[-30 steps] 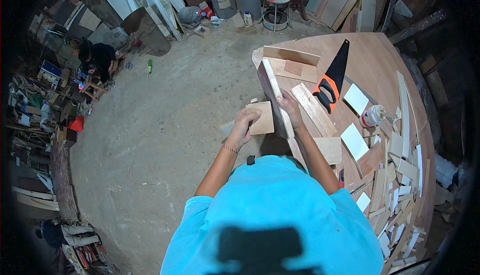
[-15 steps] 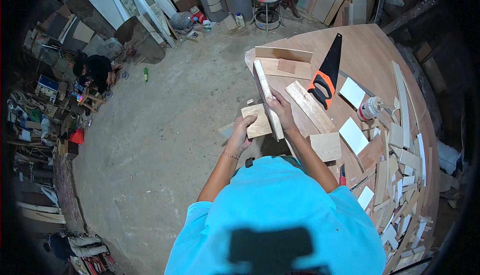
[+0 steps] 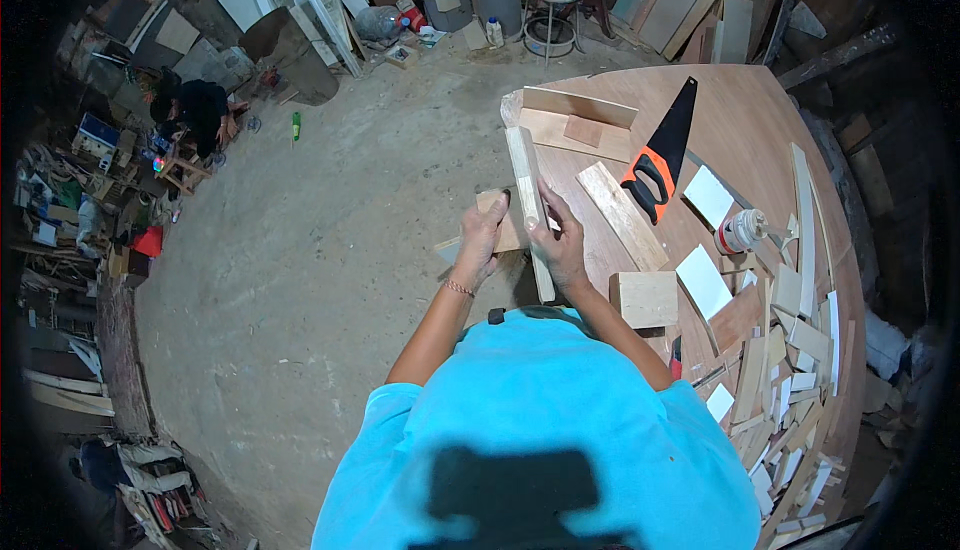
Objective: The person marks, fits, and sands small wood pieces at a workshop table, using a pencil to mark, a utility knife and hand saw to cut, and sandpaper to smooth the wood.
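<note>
At the tabletop's (image 3: 740, 115) left edge, a panel (image 3: 513, 235) and a plank (image 3: 526, 175) in hand.
The left hand (image 3: 481, 240) grips the panel; the right hand (image 3: 562, 248) clasps the plank just beside it. A strip (image 3: 623, 217) lies between the right hand and a saw (image 3: 662, 155), with a block (image 3: 645, 298) nearer the body. Farther right stands a tub (image 3: 738, 233); offcuts (image 3: 804, 335) crowd the tabletop's right edge toward the near corner.

Free room over floor (image 3: 300, 300) leftward, handsaw (image 3: 668, 142) rightward
</note>
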